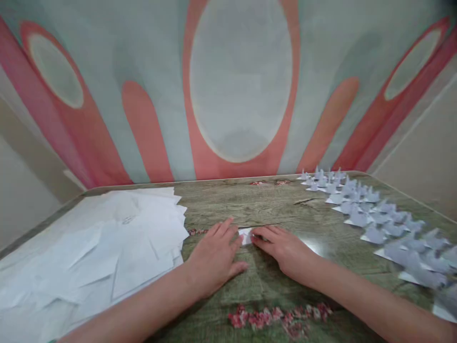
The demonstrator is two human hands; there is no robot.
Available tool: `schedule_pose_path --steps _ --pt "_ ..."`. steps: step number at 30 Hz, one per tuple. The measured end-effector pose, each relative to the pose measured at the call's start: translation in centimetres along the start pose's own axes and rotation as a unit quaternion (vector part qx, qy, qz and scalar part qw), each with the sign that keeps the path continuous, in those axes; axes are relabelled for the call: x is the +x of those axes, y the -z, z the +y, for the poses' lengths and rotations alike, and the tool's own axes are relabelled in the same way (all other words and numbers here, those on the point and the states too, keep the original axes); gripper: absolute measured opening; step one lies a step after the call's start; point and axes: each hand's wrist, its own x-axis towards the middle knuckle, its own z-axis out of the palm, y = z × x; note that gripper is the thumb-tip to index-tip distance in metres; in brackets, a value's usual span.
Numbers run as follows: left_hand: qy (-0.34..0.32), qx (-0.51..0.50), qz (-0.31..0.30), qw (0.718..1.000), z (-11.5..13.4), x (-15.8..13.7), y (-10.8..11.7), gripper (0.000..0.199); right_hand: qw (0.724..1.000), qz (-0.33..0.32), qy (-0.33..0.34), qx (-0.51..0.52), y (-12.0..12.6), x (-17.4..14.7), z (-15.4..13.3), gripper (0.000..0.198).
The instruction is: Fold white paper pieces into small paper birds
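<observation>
A small piece of folded white paper [245,236] lies on the wood-patterned table between my two hands. My left hand [217,257] rests on the table at the paper's left side, fingers stretched and thumb apart, its fingertips close to or touching the paper's edge. From the right, my right hand [276,245] has its thumb and fingers closed on the paper's right end. Part of the paper is covered by the fingers, so its full shape is hidden.
A broad pile of white paper sheets [143,228] covers the table's left side. Rows of many folded white paper figures [360,216] stand along the right. Pink printed flowers [274,317] mark the near tabletop [214,207]. A painted wall [243,169] rises behind.
</observation>
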Motion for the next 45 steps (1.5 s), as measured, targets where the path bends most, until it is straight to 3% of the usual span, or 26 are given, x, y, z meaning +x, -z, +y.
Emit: schedule_pose_path --steps 14,28,37,40,42,45 --pt "-0.010 0.017 0.042 0.999 0.4 0.1 -1.0 0.040 0.999 -0.003 0.033 0.013 -0.5 0.3 0.2 0.042" --pt "-0.012 0.020 0.039 0.999 0.0 0.4 -0.9 0.046 0.999 0.011 0.032 0.033 -0.9 0.3 0.5 0.043" --pt "0.031 -0.110 0.080 0.990 -0.6 1.4 -2.1 0.021 0.993 0.078 -0.002 0.088 -1.2 0.3 0.2 0.038" --pt "0.040 -0.138 0.113 0.983 -0.6 1.6 -1.6 0.018 0.989 0.104 -0.011 0.103 -1.1 0.1 -0.1 0.026" --pt "0.015 -0.146 0.149 0.978 0.2 0.9 -1.0 0.015 0.987 0.119 -0.012 0.112 -1.2 0.0 -0.1 0.018" --pt "-0.093 -0.146 0.216 0.961 2.9 -2.4 -0.3 0.013 0.984 0.133 -0.012 0.119 -1.4 0.0 0.0 0.014"
